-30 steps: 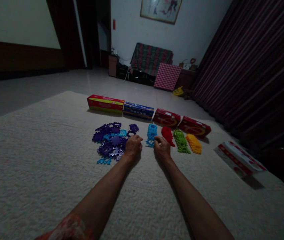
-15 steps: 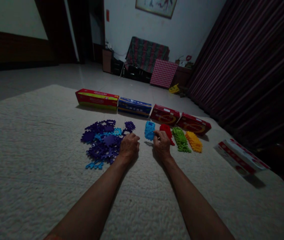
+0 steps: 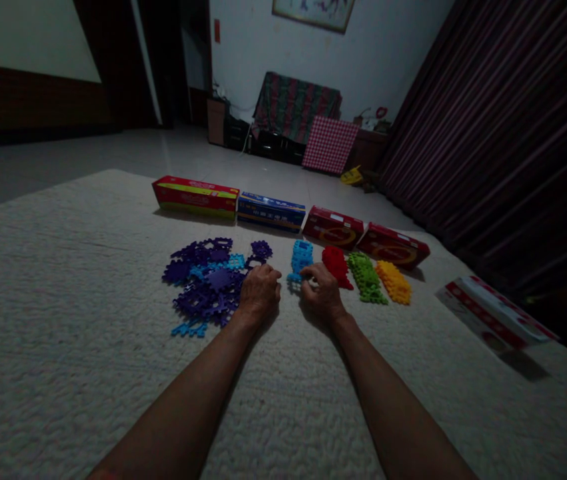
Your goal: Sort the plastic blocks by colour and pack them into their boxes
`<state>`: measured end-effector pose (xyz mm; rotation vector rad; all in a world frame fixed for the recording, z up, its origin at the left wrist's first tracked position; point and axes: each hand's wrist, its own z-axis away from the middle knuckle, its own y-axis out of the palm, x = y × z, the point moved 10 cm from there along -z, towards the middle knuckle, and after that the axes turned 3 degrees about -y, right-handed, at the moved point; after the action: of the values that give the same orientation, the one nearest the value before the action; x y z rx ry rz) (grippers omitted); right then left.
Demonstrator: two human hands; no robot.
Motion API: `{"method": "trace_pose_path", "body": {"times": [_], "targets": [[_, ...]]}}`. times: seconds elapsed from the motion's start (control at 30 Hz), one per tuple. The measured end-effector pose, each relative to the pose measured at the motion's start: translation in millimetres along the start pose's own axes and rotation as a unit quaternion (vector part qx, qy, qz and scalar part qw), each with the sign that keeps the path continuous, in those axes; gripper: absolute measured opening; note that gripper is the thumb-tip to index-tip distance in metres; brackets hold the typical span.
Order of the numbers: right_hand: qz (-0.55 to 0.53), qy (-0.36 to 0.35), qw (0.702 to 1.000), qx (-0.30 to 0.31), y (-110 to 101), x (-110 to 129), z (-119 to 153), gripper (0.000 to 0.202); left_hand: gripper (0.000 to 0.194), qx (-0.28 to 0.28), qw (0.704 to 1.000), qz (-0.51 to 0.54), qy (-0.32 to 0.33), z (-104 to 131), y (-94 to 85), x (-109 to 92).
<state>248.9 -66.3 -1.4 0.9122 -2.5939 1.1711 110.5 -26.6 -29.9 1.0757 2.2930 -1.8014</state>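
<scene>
Blue pieces (image 3: 302,252) in a short row, toward the quilted cover's (image 3: 263,413) far edge; my right hand (image 3: 324,293) is at their near end, grip unclear. My left hand (image 3: 259,292), apart from it, curls beside the purple pile (image 3: 219,280); I cannot tell whether it holds anything. Red (image 3: 334,263), green (image 3: 366,277) and yellow pieces (image 3: 394,283) look fully grouped; blue ones mixed into the pile look ungrouped. Four boxes (image 3: 271,212) bound the far side, a white-and-red box (image 3: 500,310) the right edge; the gap between my hands leaves modest room.
</scene>
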Motion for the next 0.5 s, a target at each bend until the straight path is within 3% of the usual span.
{"method": "trace_pose_path", "body": {"times": [0.1,0.23,0.5], "targets": [[-0.032,-0.04,0.997,0.064,6.8,15.3,4.2,0.012,0.025,-0.006,1.0,0.0,0.0,-0.1,-1.7,-0.1],[-0.037,-0.044,0.996,0.065,4.2,18.2,4.4,0.014,0.028,-0.005,1.0,-0.002,-0.009,-0.5,-1.0,1.7],[0.095,0.015,0.989,0.116,24.5,8.4,9.6,0.029,0.027,-0.005,1.0,-0.004,-0.007,-1.5,0.9,3.4]]}}
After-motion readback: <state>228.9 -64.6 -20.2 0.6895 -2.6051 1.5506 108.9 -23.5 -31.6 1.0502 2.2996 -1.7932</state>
